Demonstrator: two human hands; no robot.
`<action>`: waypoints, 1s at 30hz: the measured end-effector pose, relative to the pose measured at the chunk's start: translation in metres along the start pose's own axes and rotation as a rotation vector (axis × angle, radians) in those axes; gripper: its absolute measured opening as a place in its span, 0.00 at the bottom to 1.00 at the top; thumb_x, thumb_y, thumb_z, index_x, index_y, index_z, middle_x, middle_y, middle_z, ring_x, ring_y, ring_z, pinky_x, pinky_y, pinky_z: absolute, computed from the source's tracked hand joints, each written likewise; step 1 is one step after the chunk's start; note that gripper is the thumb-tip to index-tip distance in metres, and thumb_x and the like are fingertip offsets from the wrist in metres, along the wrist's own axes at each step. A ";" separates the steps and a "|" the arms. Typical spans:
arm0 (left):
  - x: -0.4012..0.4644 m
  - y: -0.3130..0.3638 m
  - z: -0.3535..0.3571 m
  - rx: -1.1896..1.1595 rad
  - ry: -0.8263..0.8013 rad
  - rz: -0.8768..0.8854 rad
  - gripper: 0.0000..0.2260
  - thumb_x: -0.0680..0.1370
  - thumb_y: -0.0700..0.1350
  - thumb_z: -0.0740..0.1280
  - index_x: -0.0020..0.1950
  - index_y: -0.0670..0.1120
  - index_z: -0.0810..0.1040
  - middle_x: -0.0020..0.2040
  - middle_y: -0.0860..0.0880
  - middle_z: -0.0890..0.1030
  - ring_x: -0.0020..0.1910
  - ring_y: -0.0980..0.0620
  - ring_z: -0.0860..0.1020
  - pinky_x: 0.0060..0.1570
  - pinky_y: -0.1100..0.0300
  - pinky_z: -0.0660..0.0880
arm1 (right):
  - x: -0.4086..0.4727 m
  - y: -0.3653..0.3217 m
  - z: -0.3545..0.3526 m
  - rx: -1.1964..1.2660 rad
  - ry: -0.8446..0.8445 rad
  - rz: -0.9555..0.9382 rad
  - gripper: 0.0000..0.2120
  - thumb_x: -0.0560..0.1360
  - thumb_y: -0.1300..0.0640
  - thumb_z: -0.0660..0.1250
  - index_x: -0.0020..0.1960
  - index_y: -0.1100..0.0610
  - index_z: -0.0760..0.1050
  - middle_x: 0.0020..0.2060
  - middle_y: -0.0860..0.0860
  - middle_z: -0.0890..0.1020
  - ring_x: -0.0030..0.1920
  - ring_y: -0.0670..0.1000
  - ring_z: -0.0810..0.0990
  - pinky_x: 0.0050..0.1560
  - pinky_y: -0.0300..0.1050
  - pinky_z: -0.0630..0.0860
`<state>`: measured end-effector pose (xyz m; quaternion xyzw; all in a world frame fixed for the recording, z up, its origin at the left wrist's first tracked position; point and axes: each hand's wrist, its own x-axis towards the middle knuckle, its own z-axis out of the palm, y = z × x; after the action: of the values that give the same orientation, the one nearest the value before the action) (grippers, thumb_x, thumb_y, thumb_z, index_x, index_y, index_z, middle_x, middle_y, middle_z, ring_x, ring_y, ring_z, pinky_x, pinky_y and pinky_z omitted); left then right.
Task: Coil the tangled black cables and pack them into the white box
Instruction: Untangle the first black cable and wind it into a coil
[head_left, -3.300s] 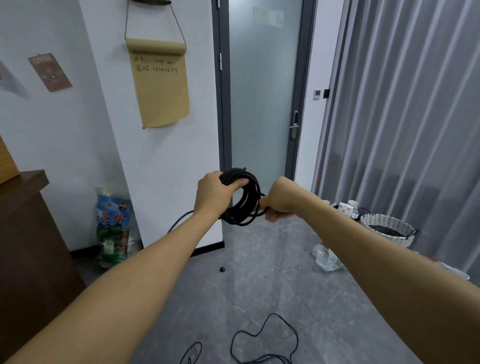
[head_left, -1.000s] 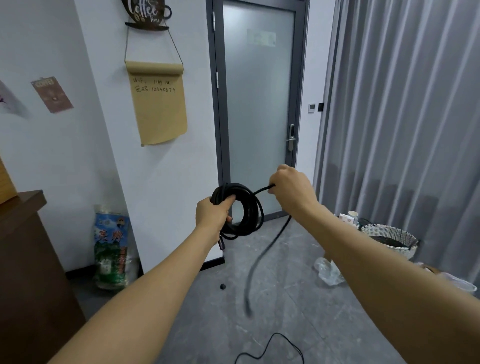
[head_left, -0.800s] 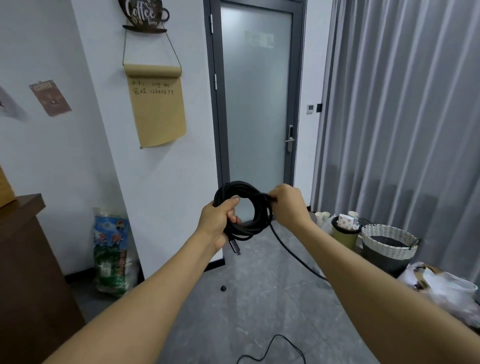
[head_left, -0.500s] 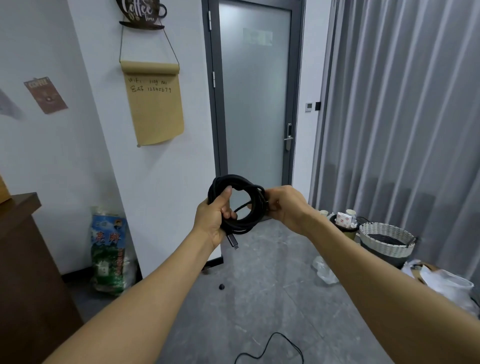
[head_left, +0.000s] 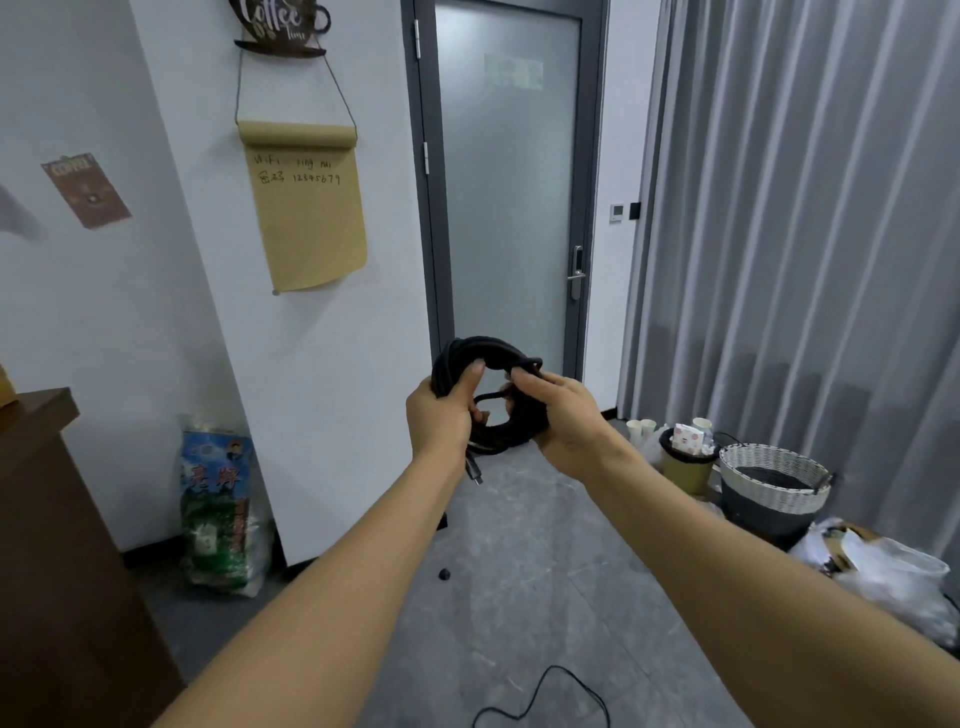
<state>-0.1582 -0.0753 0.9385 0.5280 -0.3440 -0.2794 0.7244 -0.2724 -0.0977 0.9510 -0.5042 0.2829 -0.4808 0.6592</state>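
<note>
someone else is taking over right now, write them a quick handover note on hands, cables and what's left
Left hand: grips the left side of the coiled black cable bundle, held up at chest height; a metal plug end hangs below it.
Right hand: grips the coil's right side, pinching a strand at the top.
Done: this cable is wound into a round coil.
Left: a loose thin black cable lies on the grey floor, uncoiled. The white box is not in view; nothing seen packed.

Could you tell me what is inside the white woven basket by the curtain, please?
The white woven basket holds something dark just below its rim; what it is cannot be told, and anything deeper is covered.
</note>
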 end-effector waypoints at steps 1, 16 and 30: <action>0.000 0.002 0.001 0.022 0.002 0.010 0.15 0.74 0.48 0.71 0.33 0.45 0.70 0.24 0.50 0.71 0.20 0.57 0.71 0.30 0.60 0.70 | 0.000 -0.002 0.000 0.039 -0.008 0.016 0.07 0.77 0.62 0.62 0.43 0.61 0.76 0.34 0.53 0.76 0.33 0.49 0.74 0.40 0.41 0.71; -0.009 0.006 0.005 0.217 0.034 0.225 0.11 0.74 0.50 0.70 0.39 0.47 0.72 0.33 0.50 0.75 0.32 0.52 0.74 0.31 0.63 0.69 | 0.004 -0.014 -0.003 -0.382 -0.019 0.127 0.11 0.72 0.72 0.65 0.38 0.58 0.70 0.33 0.55 0.74 0.36 0.53 0.77 0.47 0.48 0.76; 0.020 0.005 -0.023 0.199 0.264 0.117 0.12 0.75 0.53 0.69 0.44 0.45 0.72 0.37 0.48 0.76 0.39 0.45 0.76 0.41 0.42 0.79 | -0.003 -0.012 -0.002 -0.594 0.055 0.337 0.14 0.79 0.67 0.54 0.39 0.63 0.74 0.33 0.55 0.76 0.30 0.49 0.74 0.33 0.38 0.75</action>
<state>-0.1274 -0.0757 0.9423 0.6085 -0.3021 -0.1297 0.7223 -0.2792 -0.0962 0.9615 -0.6072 0.5075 -0.2751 0.5460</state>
